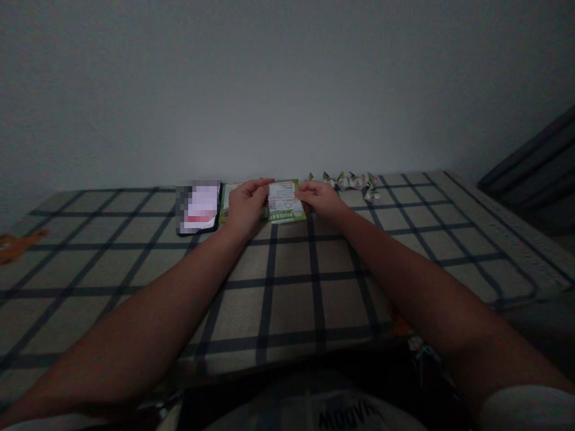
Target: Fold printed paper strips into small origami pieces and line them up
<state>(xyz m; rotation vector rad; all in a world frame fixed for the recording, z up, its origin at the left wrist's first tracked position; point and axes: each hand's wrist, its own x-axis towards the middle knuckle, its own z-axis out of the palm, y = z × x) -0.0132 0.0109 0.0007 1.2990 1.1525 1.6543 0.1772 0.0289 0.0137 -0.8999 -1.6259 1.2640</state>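
Both hands are on a green-and-white printed card (285,200) near the back of the table; whether it is a leaflet or a flattened packet I cannot tell. My right hand (321,199) pinches its right edge between thumb and fingers. At the left edge, my left hand (248,205) has its thumb and fingers closed on it, the index finger stretched along the top. More green printed material (224,200) shows behind the left hand, and I cannot tell if it is joined to the card. Small twisted-wrapper pieces (354,181), like wrapped sweets, lie beyond the right hand.
A lit phone or tablet (200,206), its screen blurred out, lies left of the left hand. The checked tablecloth (291,305) covers the table up to a plain wall (287,90). Something orange (20,244) is at the far left. Dark folded fabric (534,161) hangs at right.
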